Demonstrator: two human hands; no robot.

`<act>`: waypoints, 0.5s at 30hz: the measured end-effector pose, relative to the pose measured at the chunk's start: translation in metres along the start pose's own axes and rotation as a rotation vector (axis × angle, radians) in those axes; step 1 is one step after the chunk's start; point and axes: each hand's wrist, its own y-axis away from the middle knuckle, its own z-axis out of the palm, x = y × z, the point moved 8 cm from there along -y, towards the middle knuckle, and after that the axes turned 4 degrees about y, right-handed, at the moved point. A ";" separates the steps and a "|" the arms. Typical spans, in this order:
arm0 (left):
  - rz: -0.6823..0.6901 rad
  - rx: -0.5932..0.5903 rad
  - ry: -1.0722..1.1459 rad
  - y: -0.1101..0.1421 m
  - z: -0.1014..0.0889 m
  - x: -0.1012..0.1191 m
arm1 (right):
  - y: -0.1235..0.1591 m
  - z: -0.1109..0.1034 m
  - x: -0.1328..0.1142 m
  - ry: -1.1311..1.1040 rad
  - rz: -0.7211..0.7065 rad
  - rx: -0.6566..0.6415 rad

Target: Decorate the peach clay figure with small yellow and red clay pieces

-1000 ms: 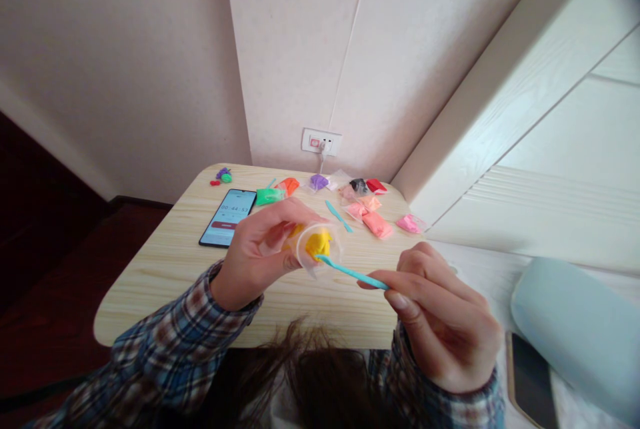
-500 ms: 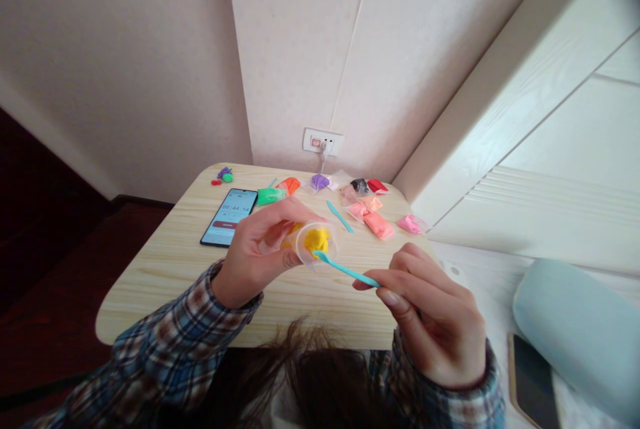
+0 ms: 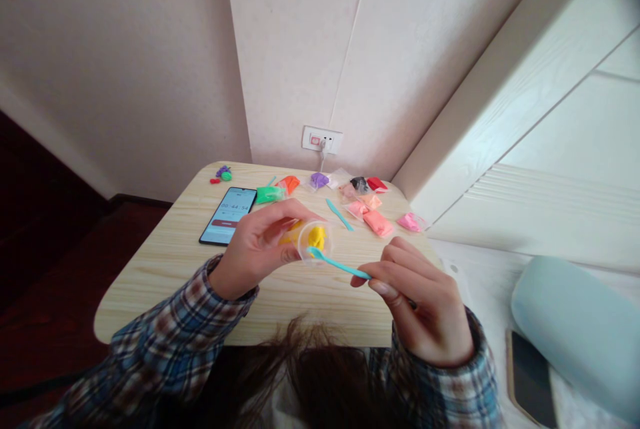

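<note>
My left hand [image 3: 260, 242] is wrapped round a clear plastic cup [image 3: 302, 250], tilted so that its mouth faces right and towards me. Inside the cup sits a lump of yellow modelling clay [image 3: 317, 237]. Between the thumb and fingers of my right hand [image 3: 420, 296] is the handle of a turquoise plastic modelling tool [image 3: 343, 266]. The tool's far tip is at the cup's mouth, by the lower edge of the clay; whether it presses into the clay is hard to see. Beyond the cup, a second turquoise tool [image 3: 339, 214] lies on the table.
A phone [image 3: 229, 216] showing a timer lies left on the wooden table [image 3: 150, 282]. Bags of coloured clay [image 3: 377, 222] lie along the back and right. Small purple, green and red clay pieces [image 3: 224, 174] sit at the back left. Another phone [image 3: 531, 379] and a pale blue object [image 3: 575, 329] are at right.
My right hand has moved a little left and up with the tool, whose tip now sits further left at the cup's mouth. The cup has turned slightly in my left hand.
</note>
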 end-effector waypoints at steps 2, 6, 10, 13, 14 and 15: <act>-0.001 -0.006 -0.004 0.001 0.000 0.000 | 0.000 0.001 0.001 0.008 0.002 -0.002; -0.015 -0.011 -0.003 0.002 -0.001 -0.001 | 0.001 0.001 0.000 0.037 0.007 0.006; -0.020 -0.008 0.009 0.003 -0.001 -0.003 | 0.000 0.002 -0.002 0.062 -0.001 0.007; -0.032 0.009 0.019 0.003 -0.003 -0.004 | 0.000 0.003 -0.002 0.075 -0.006 0.016; -0.037 0.017 0.021 0.004 -0.003 -0.004 | 0.000 0.003 -0.002 0.081 -0.006 0.021; -0.043 0.024 0.023 0.004 -0.004 -0.004 | 0.000 0.003 -0.002 0.086 -0.006 0.030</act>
